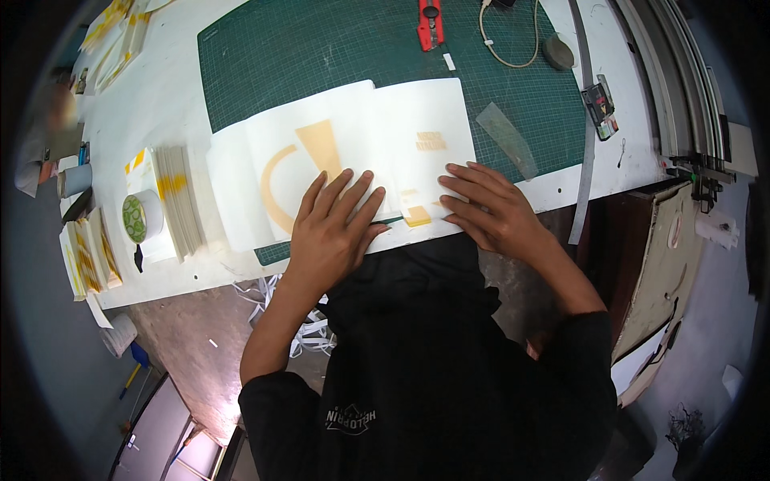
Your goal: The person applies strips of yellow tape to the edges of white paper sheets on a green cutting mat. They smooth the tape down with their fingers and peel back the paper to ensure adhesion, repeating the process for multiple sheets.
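Observation:
White paper (401,112) with pale orange print lies spread on the green cutting mat (265,56), reaching the table's near edge. A step in its far edge and a vertical line divide it into a left and a right part; whether these are separate sheets or one folded piece, I cannot tell. My left hand (338,220) rests on it palm down with fingers spread, beside a large orange curved shape. On the right part, the fingertips of my right hand (491,207) touch the paper, fingers stretched out. A small yellow printed patch (417,216) shows between the hands.
A red cutter (431,24) and a clear plastic piece (507,140) lie on the mat. At left are a tape roll (143,217) and a stack of folded printed paper (178,200). A metal strip (585,160) runs along the right. Paper strips (313,333) lie below the table.

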{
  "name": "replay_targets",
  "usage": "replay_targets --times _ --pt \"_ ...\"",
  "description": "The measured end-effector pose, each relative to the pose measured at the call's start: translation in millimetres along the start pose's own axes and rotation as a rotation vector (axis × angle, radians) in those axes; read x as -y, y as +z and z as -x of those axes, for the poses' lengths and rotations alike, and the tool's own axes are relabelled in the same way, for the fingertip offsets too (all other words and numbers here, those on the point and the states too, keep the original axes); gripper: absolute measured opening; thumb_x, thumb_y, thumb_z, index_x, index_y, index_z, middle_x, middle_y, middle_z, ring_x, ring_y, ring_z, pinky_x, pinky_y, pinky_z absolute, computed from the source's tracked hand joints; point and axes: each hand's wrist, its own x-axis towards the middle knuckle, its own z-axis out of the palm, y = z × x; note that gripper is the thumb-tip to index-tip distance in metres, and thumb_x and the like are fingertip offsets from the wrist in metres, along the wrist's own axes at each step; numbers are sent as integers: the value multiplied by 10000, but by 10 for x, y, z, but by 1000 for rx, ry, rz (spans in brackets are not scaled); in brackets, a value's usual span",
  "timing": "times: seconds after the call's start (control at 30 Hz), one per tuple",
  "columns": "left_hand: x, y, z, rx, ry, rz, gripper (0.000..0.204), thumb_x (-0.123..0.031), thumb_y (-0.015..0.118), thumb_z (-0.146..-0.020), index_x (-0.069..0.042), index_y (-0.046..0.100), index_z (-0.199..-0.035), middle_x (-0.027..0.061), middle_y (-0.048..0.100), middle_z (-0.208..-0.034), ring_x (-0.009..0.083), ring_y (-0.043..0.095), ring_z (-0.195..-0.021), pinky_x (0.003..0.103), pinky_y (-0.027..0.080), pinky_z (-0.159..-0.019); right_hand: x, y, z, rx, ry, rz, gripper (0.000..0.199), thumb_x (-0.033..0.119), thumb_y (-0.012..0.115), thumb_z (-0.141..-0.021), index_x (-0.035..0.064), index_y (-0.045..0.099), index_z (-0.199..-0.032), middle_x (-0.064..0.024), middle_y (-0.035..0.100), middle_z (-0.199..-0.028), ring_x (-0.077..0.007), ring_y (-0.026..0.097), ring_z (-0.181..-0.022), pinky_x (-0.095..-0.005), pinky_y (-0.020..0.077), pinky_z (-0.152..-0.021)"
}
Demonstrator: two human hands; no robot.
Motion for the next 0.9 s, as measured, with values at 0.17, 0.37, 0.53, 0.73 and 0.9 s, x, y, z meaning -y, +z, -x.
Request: replay_targets --times 0.17,0.37,0.53,0.73,0.9 --pt "-162 13 -74 5 7 -96 609 -481 770 -888 -263 667 -1447 147 613 -1426 353 539 -1356 610 370 -1198 -46 27 10 -21 16 -49 302 115 828 -896 63 758 -1185 -127 690 -1400 -325 597 -1389 -527 468 -1185" --pt "-222 50 -155 9 40 -50 591 -456 786 -883 -210 681 -1411 144 596 -1483 356 519 -1411 587 363 -1221 -83 41 37 -56 15 -100 323 112 831 -892 67 746 -1201 -116 680 -1415 -318 599 -1386 -521 477 -1179" --pt "-178 166 -197 -9 96 84 534 -381 823 -900 -99 688 -1332 138 581 -1539 364 483 -1485 575 360 -1247 -72 84 83 -66 38 -104 344 111 831 -890 80 732 -1218 -108 660 -1440 -322 589 -1399 -517 474 -1187" --pt "-210 246 -200 -35 72 100 535 -385 834 -902 -92 696 -1327 151 596 -1511 383 489 -1472 602 349 -1250 -174 24 166 -75 46 -166 330 87 834 -877 62 744 -1193 -125 674 -1413 -328 615 -1372 -502 492 -1186" --pt "-241 269 -217 -59 46 115 557 -388 843 -893 -125 701 -1363 148 603 -1496 392 494 -1462 618 341 -1251 -225 7 188 -110 30 -216 226 42 829 -866 25 774 -1085 -142 707 -1352 -330 656 -1321 -483 523 -1158"
